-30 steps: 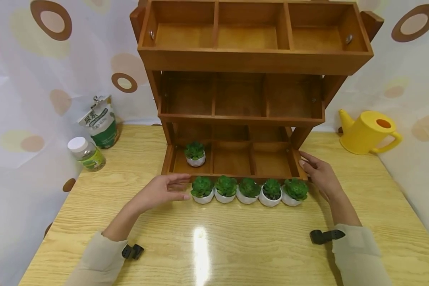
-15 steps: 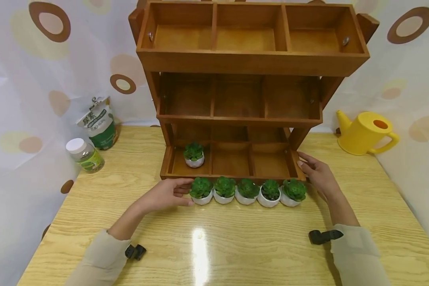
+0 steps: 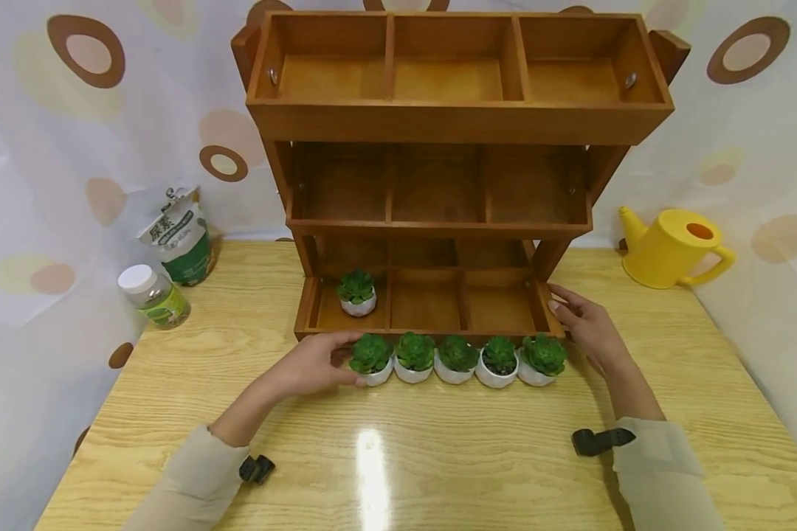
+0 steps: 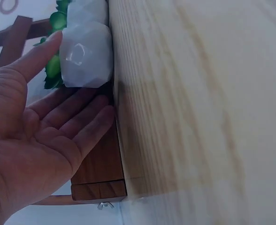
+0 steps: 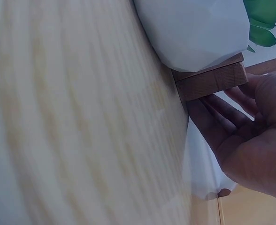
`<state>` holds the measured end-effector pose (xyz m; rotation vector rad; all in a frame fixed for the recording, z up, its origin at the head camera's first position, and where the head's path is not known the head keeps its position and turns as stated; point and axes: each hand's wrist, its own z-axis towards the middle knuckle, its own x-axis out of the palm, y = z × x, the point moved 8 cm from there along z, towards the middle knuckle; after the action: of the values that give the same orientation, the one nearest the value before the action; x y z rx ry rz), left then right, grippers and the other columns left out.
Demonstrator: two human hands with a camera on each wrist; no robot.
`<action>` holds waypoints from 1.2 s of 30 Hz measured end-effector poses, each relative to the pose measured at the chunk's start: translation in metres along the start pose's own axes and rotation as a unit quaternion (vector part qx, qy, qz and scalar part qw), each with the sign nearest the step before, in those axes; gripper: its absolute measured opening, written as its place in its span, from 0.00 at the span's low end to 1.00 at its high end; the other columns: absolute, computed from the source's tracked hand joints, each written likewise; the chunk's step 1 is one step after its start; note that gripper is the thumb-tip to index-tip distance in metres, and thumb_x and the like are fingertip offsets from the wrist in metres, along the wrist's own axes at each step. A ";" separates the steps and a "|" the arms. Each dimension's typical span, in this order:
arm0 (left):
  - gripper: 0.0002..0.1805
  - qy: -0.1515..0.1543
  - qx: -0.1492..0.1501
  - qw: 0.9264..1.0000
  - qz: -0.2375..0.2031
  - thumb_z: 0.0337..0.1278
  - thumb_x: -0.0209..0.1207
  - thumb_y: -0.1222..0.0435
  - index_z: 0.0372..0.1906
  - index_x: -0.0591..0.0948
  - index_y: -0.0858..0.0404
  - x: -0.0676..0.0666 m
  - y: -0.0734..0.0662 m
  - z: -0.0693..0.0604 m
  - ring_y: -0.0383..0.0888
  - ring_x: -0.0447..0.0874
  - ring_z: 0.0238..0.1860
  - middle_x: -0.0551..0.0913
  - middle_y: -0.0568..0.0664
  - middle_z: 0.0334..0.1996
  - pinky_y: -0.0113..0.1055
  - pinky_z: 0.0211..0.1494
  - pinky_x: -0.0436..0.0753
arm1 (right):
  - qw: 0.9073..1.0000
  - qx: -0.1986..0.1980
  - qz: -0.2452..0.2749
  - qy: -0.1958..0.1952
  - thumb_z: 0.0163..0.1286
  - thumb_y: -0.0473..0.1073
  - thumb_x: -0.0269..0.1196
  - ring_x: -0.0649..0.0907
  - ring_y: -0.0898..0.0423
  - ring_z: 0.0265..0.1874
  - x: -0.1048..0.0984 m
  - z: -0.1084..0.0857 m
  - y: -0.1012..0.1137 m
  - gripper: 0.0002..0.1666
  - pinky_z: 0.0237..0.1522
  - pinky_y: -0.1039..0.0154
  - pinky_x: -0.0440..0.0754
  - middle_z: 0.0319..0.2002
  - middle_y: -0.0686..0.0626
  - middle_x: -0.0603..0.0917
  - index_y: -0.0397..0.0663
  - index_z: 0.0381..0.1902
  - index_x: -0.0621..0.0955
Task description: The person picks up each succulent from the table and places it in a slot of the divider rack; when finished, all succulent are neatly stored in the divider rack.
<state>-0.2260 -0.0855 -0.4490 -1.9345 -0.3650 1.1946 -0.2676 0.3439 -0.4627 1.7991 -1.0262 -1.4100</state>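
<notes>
Nearest the person, before both hands, spreads a pale wood-grain table point(image 3: 478, 457). Just past the beige sleeves point(image 3: 192, 479), the left hand point(image 3: 308, 366) is at a small white faceted pot with a green succulent point(image 3: 372, 359), leftmost of five in a row. Its thumb lies at the pot's near side and its fingers reach behind, loosely parted; no firm hold shows, and whether skin meets pot I cannot tell. That pot sits directly right of the left palm, well apart from the other hand; it is squat and upright, with no long side, while the four matching potted succulents point(image 3: 415, 358) run on from it towards the right hand point(image 3: 594, 335). This hand rests, fingers fairly straight, against the right end of a three-tier brown wooden rack point(image 3: 458, 123). Beyond the left hand, a sixth white-potted succulent point(image 3: 357, 295) stands in the rack's bottom left compartment. Farther off, past the left hand, are a clear jar with a white lid point(image 3: 154, 296) and a green-and-white pouch point(image 3: 184, 240); past the right, a yellow watering can point(image 3: 671, 248).
</notes>
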 end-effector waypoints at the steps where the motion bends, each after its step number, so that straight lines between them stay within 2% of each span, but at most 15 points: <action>1: 0.44 -0.002 0.001 1.000 0.003 0.54 0.73 0.52 0.74 0.70 0.60 0.000 -0.001 0.001 0.54 0.77 0.68 0.76 0.55 0.69 0.51 0.69 0.77 | 1.000 -0.001 0.000 0.000 0.82 0.61 0.46 0.71 0.35 0.71 0.000 0.000 0.000 0.38 0.69 0.38 0.71 0.77 0.34 0.62 0.57 0.82 0.54; 4: 0.42 -0.005 0.001 1.000 0.008 0.55 0.73 0.54 0.74 0.71 0.60 0.001 -0.002 0.002 0.54 0.77 0.68 0.77 0.54 0.68 0.51 0.69 0.77 | 1.000 -0.001 -0.003 0.002 0.82 0.60 0.45 0.71 0.35 0.71 0.001 0.001 -0.002 0.37 0.67 0.45 0.76 0.77 0.34 0.62 0.58 0.82 0.54; 7: 0.41 -0.003 0.002 1.000 0.008 0.56 0.72 0.57 0.74 0.70 0.61 0.002 -0.003 0.002 0.54 0.79 0.66 0.78 0.54 0.67 0.50 0.68 0.78 | 1.000 0.001 0.002 0.003 0.83 0.59 0.44 0.72 0.36 0.71 0.001 0.003 -0.004 0.36 0.58 0.62 0.83 0.77 0.35 0.63 0.59 0.82 0.54; 9: 0.41 -0.001 0.001 1.000 0.008 0.56 0.72 0.58 0.73 0.70 0.61 0.002 -0.003 0.002 0.54 0.79 0.66 0.78 0.55 0.67 0.50 0.68 0.78 | 1.000 0.002 0.007 0.004 0.83 0.59 0.44 0.73 0.37 0.70 0.001 0.003 -0.003 0.36 0.50 0.73 0.82 0.77 0.35 0.63 0.59 0.82 0.53; 11: 0.41 0.005 0.001 1.000 0.006 0.56 0.72 0.58 0.73 0.69 0.62 0.003 -0.004 0.001 0.55 0.79 0.66 0.78 0.55 0.66 0.50 0.68 0.78 | 1.000 0.001 0.010 0.005 0.83 0.59 0.44 0.73 0.36 0.70 0.002 0.003 -0.003 0.36 0.46 0.78 0.80 0.77 0.35 0.63 0.59 0.82 0.53; 14: 0.42 0.011 0.004 1.000 0.005 0.55 0.73 0.57 0.73 0.69 0.61 0.004 -0.005 0.001 0.55 0.79 0.66 0.79 0.54 0.66 0.50 0.68 0.78 | 1.000 -0.001 0.005 0.003 0.82 0.60 0.44 0.74 0.37 0.69 0.002 0.002 -0.001 0.37 0.45 0.79 0.80 0.76 0.35 0.64 0.58 0.82 0.53; 16: 0.41 0.014 0.011 1.000 0.010 0.55 0.73 0.57 0.73 0.69 0.61 0.006 -0.006 0.001 0.54 0.79 0.66 0.80 0.54 0.65 0.50 0.68 0.78 | 1.000 -0.002 0.000 0.002 0.82 0.61 0.44 0.77 0.42 0.67 0.001 0.001 -0.001 0.37 0.45 0.78 0.80 0.76 0.35 0.65 0.58 0.82 0.54; 19: 0.41 0.016 0.026 0.999 0.023 0.56 0.73 0.57 0.73 0.69 0.61 0.007 -0.008 0.001 0.52 0.80 0.64 0.81 0.52 0.64 0.49 0.67 0.79 | 1.000 -0.005 -0.004 0.000 0.82 0.61 0.45 0.82 0.55 0.59 0.000 0.000 0.000 0.37 0.46 0.77 0.81 0.75 0.35 0.67 0.57 0.82 0.54; 22: 0.41 0.016 0.035 0.999 0.028 0.56 0.72 0.58 0.74 0.69 0.62 0.007 -0.010 0.001 0.51 0.81 0.63 0.81 0.52 0.63 0.49 0.66 0.79 | 1.000 -0.007 -0.003 -0.001 0.82 0.61 0.45 0.82 0.67 0.51 0.000 0.000 0.000 0.38 0.46 0.77 0.82 0.75 0.36 0.68 0.57 0.82 0.55; 28: 0.39 0.005 0.042 0.999 0.016 0.54 0.74 0.59 0.71 0.72 0.60 0.006 -0.009 0.000 0.52 0.81 0.64 0.82 0.52 0.62 0.49 0.67 0.79 | 1.000 -0.006 0.004 0.000 0.81 0.61 0.45 0.82 0.71 0.47 0.000 0.000 -0.001 0.38 0.45 0.76 0.82 0.74 0.34 0.68 0.57 0.82 0.55; 36: 0.39 -0.028 0.010 1.000 -0.011 0.49 0.76 0.57 0.68 0.76 0.55 -0.005 -0.004 -0.006 0.47 0.83 0.61 0.84 0.45 0.58 0.45 0.65 0.81 | 1.000 -0.004 0.007 0.000 0.82 0.61 0.45 0.81 0.76 0.43 0.000 0.001 -0.002 0.37 0.44 0.76 0.83 0.73 0.34 0.69 0.58 0.82 0.55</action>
<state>-0.2230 -0.0896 -0.4417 -1.8790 -0.4013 1.2360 -0.2678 0.3453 -0.4643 1.7827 -1.0304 -1.4042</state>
